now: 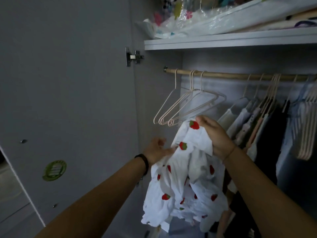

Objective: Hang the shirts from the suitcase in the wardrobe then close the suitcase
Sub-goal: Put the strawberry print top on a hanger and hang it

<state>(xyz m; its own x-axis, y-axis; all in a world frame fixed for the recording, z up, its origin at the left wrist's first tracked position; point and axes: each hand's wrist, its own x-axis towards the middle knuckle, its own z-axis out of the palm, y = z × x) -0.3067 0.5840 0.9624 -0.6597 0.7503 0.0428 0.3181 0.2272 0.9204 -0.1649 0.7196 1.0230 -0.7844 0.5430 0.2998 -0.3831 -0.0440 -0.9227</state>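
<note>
Shirt (pixel 188 170) in right hand (pixel 216 136), perhaps left (pixel 156 148)

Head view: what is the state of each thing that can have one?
White strawberry-print shirt, crumpled, held up, not yet on a hanger.
Grey wardrobe door, open.
Pale pink wire hangers, bare, on the wooden rod.
Right hand, grips the shirt's top.
Left hand, at the shirt's edge, grip unclear.

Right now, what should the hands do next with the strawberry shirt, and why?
Probably the left hand should reach up for an empty hanger. The right hand grips the strawberry shirt by its top, just below those hangers, and the shirt is on no hanger yet.
</note>
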